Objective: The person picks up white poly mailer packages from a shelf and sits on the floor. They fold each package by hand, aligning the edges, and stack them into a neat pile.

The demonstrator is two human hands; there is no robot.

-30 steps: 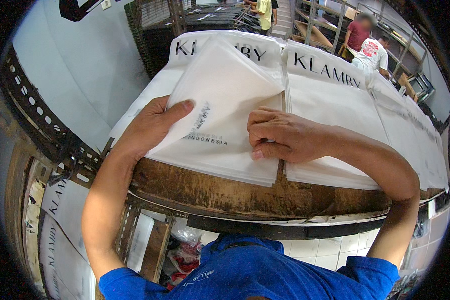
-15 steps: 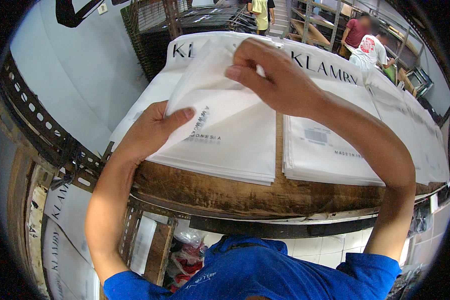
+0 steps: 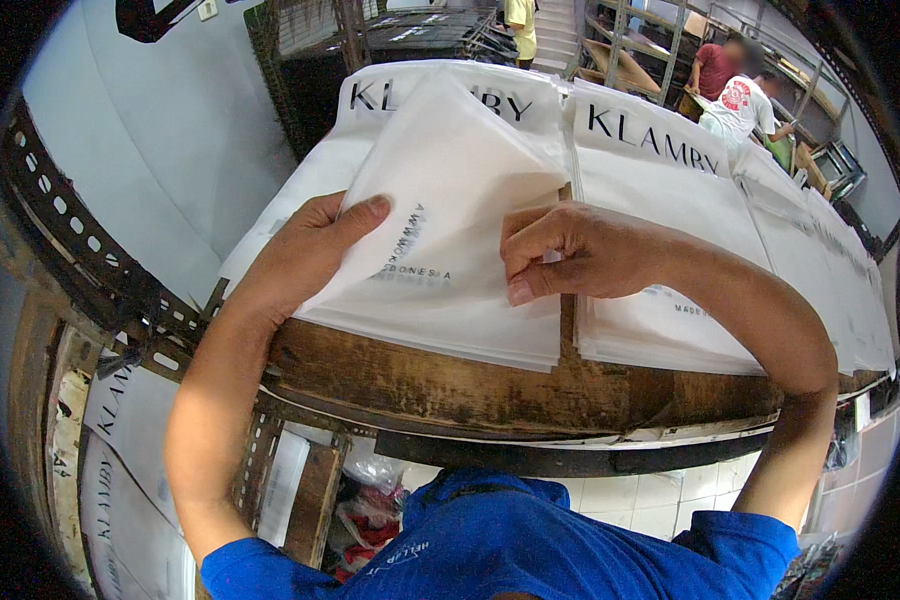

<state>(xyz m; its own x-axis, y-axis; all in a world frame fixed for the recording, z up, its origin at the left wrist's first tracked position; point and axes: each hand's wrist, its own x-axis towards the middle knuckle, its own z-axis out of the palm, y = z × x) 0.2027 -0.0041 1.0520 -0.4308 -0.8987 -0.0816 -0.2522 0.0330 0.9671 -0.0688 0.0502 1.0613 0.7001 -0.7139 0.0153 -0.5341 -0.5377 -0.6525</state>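
Two hands hold one white bag point(image 3: 450, 200) atop the left stack point(image 3: 440, 330) near the bench's point(image 3: 420, 375) front edge: left hand point(image 3: 305, 255) flat on its left side, right hand point(image 3: 570, 250) pinching its right edge.

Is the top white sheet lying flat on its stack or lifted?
Lifted. The top sheet is tilted off the left stack; the right hand pinches its edge, and the left hand presses on it.
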